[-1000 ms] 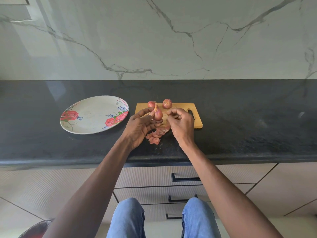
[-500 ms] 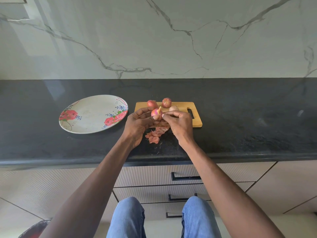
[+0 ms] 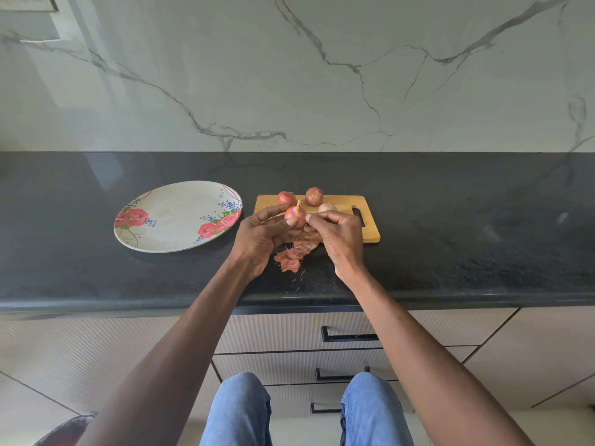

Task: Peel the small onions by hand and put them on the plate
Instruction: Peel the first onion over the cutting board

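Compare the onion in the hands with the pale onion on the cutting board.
The held onion is pink-purple with a tan tip pointing up; the pale onion is beige.
The held onion is gripped by the left hand while the right hand pinches at its side; the pale onion lies untouched on the cutting board.
Both are small and roundish.

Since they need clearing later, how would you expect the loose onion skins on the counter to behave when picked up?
The onion skins look thin and curled, so probably floppy, very light and crumbly; small flecks already lie scattered on the counter.
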